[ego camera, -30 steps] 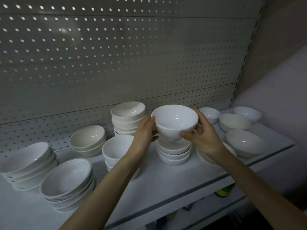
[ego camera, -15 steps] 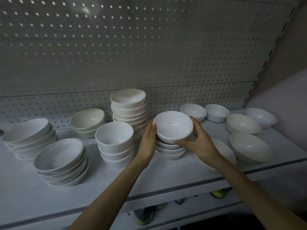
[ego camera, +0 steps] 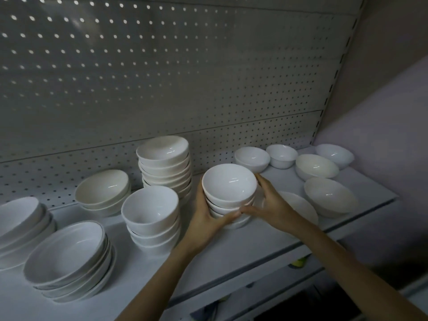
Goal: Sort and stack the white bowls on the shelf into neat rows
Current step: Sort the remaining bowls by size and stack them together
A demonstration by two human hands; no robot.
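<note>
Only the head cam here, so just one view to go through.

Both hands are on the middle stack (ego camera: 228, 195) of small white bowls. It sits about mid-shelf (ego camera: 231, 249), just right of the deeper stack (ego camera: 150, 216) and in front of the tall stack (ego camera: 164, 163) by the pegboard back (ego camera: 162, 77). The left hand (ego camera: 203, 218) cups the stack's left side, with its fingers (ego camera: 228, 216) curled round the lower bowls at the front. The right hand (ego camera: 271, 205) grasps the other side, thumb up near the top rim and fingertips low, nearly meeting the left ones. So neither hand is released. Can't tell if the base is lifted off the shelf.

To me this step looks like squaring up or nudging that stack into line, with the top bowl already seated.

The left side looks mostly sorted, e.g. the wide stack (ego camera: 67, 258). The right end is all singles. There's a shallow bowl (ego camera: 301, 212) just behind the right hand, and a small bowl (ego camera: 281, 156) back by the wall.

Next move imo: let go once the stack's straight, then reach right for a small one that matches. The wide ones won't nest here. Mind the shallow bowl on the way past.
</note>
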